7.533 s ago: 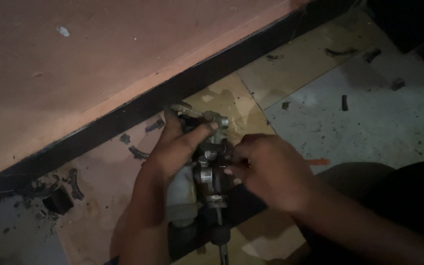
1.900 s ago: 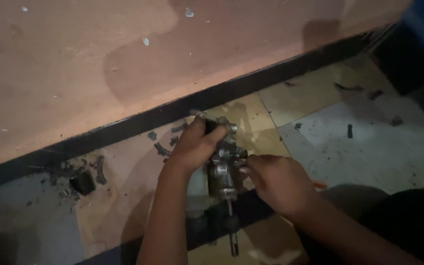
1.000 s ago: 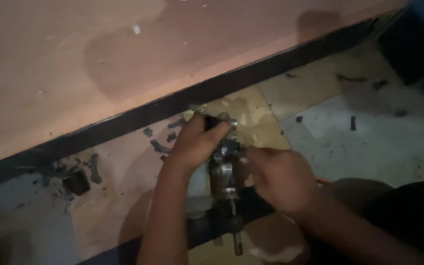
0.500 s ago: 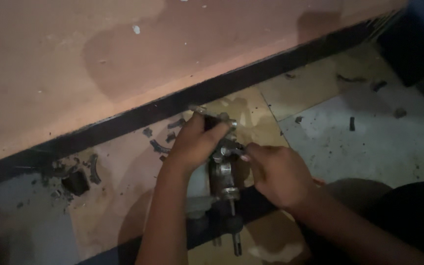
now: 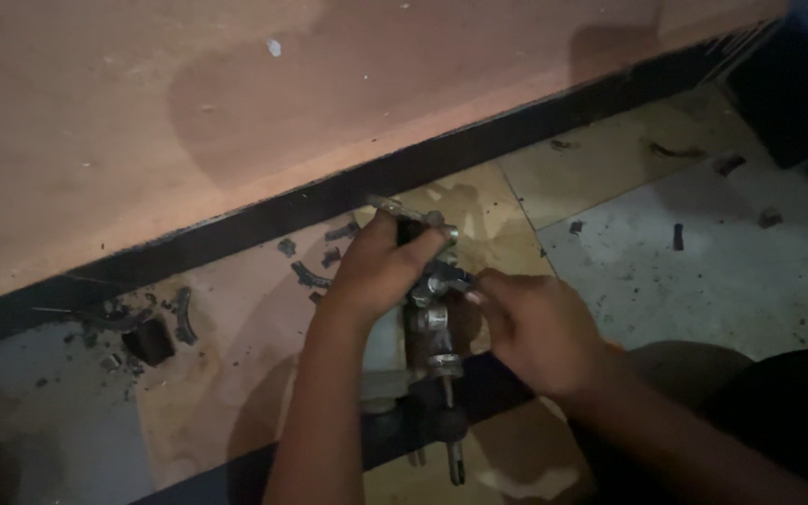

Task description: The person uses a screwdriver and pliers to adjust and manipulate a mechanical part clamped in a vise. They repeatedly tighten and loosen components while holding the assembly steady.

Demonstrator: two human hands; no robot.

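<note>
Gripping the top of a grimy metal cylinder assembly (image 5: 432, 323) on the floor (image 5: 703, 271), the left hand (image 5: 381, 271) wraps it firmly; the right hand (image 5: 535, 327) pinches its side fitting, near scattered dark scraps (image 5: 156, 337).

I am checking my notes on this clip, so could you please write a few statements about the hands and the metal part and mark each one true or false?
1. The left hand grips the top of the metal part. True.
2. The right hand rests flat on the floor, away from the part. False: its fingertips touch the part's right side.
3. A thin rod sticks out of the part toward the camera. True.
4. The dark scraps lie to the right of both hands. False: that cluster lies to their left, by the black strip.
5. The part lies on a metal workbench. False: it sits over flat cardboard sheets on the floor.
</note>
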